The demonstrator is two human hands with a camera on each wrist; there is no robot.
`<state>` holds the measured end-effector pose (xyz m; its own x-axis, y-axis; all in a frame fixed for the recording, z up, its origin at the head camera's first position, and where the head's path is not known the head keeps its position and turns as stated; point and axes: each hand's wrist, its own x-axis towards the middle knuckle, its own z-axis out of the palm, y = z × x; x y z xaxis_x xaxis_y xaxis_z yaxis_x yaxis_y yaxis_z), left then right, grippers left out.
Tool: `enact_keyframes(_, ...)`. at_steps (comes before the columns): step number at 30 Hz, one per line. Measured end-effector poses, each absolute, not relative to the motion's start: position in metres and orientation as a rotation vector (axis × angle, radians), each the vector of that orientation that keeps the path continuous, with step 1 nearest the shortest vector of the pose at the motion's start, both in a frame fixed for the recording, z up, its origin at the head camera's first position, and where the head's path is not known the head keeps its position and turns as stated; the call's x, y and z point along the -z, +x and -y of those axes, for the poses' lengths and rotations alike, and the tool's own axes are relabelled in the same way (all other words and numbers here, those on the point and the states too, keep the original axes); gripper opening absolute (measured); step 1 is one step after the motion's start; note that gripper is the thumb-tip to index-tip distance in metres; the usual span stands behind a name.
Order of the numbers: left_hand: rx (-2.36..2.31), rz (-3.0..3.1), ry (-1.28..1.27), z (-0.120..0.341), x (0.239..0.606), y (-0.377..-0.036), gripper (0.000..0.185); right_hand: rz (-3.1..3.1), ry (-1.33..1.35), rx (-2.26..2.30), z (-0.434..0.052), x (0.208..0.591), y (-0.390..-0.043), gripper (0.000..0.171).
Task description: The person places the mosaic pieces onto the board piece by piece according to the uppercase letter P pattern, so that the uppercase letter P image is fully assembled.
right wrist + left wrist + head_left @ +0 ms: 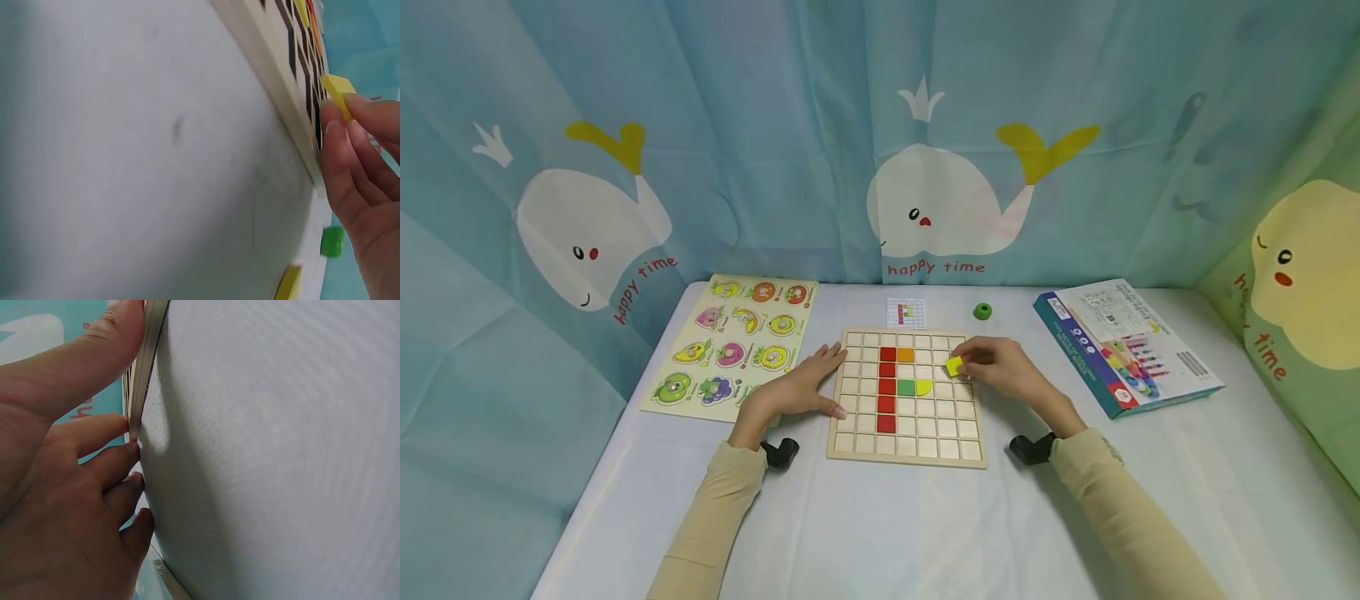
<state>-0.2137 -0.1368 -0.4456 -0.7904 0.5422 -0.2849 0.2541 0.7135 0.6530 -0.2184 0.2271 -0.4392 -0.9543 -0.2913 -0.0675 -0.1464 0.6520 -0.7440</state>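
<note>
Whale-print curtain backed a white table (880, 533). Left hand (805, 387), fingers straight, pressed the wooden grid board (906, 447) at its left edge, prob. to steady it. Right hand (1003, 367) pinched a yellow tile (954, 366) over the board's right side, near the pattern card (906, 312).

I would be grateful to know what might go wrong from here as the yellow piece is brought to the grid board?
The right hand only pinches the yellow piece at its edge, tilted above the grid board, so it might slip or land askew across two cells. The left hand merely rests against the board's left edge; a firm press could shift the board and perhaps jog the red pieces.
</note>
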Motion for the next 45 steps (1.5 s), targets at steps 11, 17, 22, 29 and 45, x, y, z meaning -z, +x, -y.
enact_keyframes(11,-0.835,-2.455,0.596,0.138,0.444,-0.213,0.107,-2.638,-0.380,1.144,-0.203,0.439,-0.226,0.034)
enact_keyframes(17,-0.840,-2.453,0.592,0.137,0.444,-0.212,0.107,-2.630,-0.412,1.094,-0.196,0.440,-0.227,0.031)
enact_keyframes(22,-0.838,-2.452,0.586,0.137,0.445,-0.213,0.107,-2.653,-0.503,1.055,-0.191,0.442,-0.228,0.028)
enact_keyframes(29,-0.837,-2.455,0.584,0.137,0.446,-0.213,0.106,-2.664,-0.512,1.010,-0.188,0.444,-0.228,0.027)
enact_keyframes(45,-0.856,-2.456,0.597,0.137,0.447,-0.213,0.107,-2.723,-0.468,1.064,-0.215,0.434,-0.215,0.022)
